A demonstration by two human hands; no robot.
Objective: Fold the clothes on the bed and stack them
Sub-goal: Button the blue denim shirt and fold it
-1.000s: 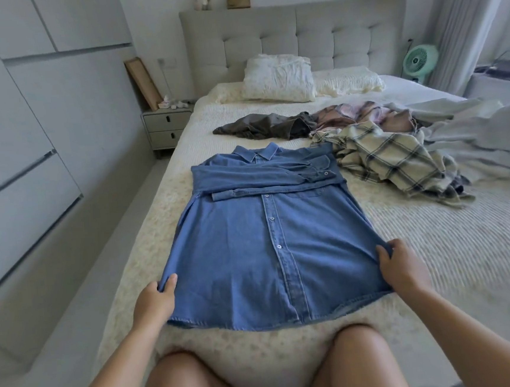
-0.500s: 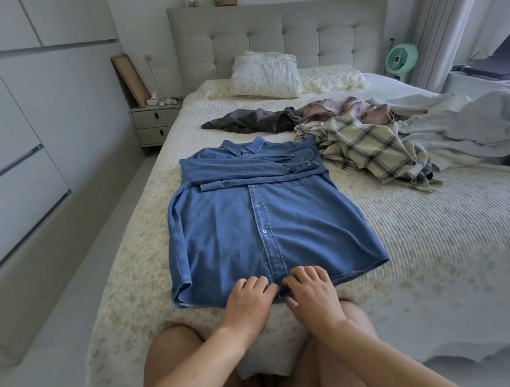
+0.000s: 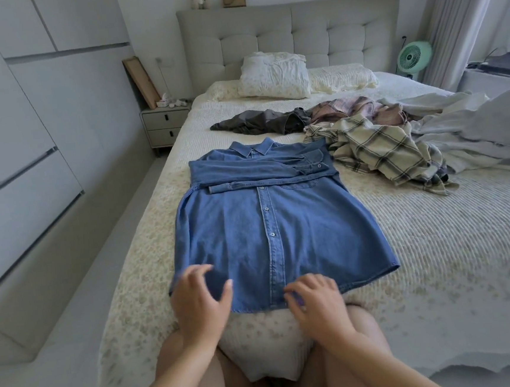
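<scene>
Denim shirt (image 3: 269, 232) flat, sleeves in. L hand (image 3: 200, 303) spread, empty, over near-left hem; R hand (image 3: 315, 303) curled at near hem, grip unclear. Pinch both corners evenly, fold far.

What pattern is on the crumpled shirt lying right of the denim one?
A plaid check: cream with dark crossing stripes, on the plaid shirt, clearest in the head view.

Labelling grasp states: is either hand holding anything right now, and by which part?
Left hand hovers open over the blue denim shirt near its bottom-left corner, gripping nothing. Right hand has fingers curled at the bottom hem by the button placket; an actual pinch cannot be told.
</scene>
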